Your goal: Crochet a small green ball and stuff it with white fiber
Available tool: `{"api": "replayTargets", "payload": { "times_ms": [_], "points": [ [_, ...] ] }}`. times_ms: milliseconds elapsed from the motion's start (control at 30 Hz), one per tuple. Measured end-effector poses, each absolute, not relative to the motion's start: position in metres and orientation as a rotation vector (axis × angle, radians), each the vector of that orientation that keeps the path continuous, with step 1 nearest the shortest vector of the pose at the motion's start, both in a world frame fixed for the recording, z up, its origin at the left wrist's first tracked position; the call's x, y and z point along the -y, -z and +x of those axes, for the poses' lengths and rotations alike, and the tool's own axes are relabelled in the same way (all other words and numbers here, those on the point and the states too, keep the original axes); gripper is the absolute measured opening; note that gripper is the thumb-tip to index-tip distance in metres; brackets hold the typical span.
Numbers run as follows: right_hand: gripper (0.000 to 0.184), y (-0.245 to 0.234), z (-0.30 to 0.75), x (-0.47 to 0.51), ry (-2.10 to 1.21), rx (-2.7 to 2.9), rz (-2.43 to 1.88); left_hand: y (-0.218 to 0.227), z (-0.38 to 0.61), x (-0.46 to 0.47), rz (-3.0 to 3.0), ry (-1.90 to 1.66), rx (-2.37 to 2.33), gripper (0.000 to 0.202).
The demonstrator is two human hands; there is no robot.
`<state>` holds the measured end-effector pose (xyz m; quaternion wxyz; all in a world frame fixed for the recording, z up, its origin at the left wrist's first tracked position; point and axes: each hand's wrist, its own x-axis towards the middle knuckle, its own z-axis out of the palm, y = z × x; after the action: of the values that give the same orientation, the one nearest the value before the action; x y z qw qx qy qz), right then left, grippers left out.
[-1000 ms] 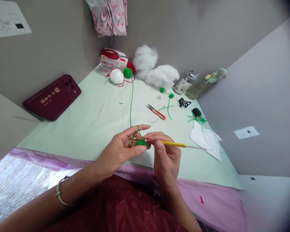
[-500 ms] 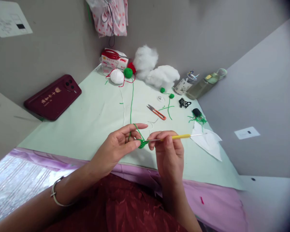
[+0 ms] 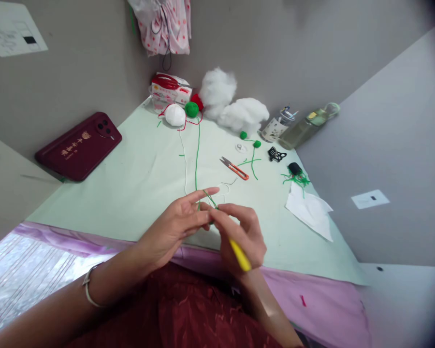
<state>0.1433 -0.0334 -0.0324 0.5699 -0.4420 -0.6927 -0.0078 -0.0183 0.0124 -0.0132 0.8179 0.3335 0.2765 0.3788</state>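
My left hand (image 3: 177,224) pinches a small green crochet piece, now mostly hidden between my fingers, with its forefinger stretched out and a green yarn strand (image 3: 196,154) looped over it. That strand runs up the table to a green yarn ball (image 3: 192,109). My right hand (image 3: 239,232) is closed on a yellow-handled crochet hook (image 3: 240,255), whose handle points down toward me; its tip is hidden where both hands meet.
A pale green mat (image 3: 137,179) covers the table. On it lie orange thread snips (image 3: 235,167), a white yarn ball (image 3: 175,115), white stuffing (image 3: 235,106), green scraps, a black clip (image 3: 276,154), white paper (image 3: 310,210) and a dark red phone (image 3: 79,145). A bottle (image 3: 304,126) stands at the back right.
My right hand has swung the hook round: its handle pointed right across the table, now it points down toward me. The green piece has become covered by my fingers.
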Motion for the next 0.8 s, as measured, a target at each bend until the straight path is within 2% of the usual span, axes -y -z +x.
{"api": "replayTargets", "payload": {
  "times_ms": [133,233,333,433,500,567,733,800],
  "points": [
    [0.024,0.022,0.146,0.023,-0.514,1.278,-0.928,0.01,-0.022,-0.018,0.691,-0.821,-0.566,0.047],
    [0.02,0.018,0.146,0.019,-0.63,1.282,-0.899,0.011,-0.02,-0.016,0.754,-0.86,-0.575,0.046],
    [0.02,0.021,0.142,0.02,-0.5,1.376,-0.975,0.013,-0.015,-0.012,0.804,-0.939,-0.594,0.042],
    [0.026,0.029,0.139,0.026,-0.197,1.522,-1.048,0.013,-0.012,-0.011,0.773,-1.0,-0.605,0.042],
    [0.033,0.032,0.139,0.028,0.03,1.616,-1.061,0.013,-0.013,-0.013,0.695,-0.94,-0.596,0.041],
    [0.033,0.031,0.141,0.029,0.06,1.614,-1.047,0.012,-0.015,-0.017,0.626,-0.832,-0.563,0.039],
    [0.021,0.019,0.148,0.024,-0.506,1.273,-0.991,0.011,-0.02,-0.022,0.654,-0.825,-0.56,0.034],
    [0.018,0.018,0.148,0.022,-0.62,1.265,-0.961,0.013,-0.018,-0.019,0.74,-0.865,-0.568,0.035]
  ]
}}
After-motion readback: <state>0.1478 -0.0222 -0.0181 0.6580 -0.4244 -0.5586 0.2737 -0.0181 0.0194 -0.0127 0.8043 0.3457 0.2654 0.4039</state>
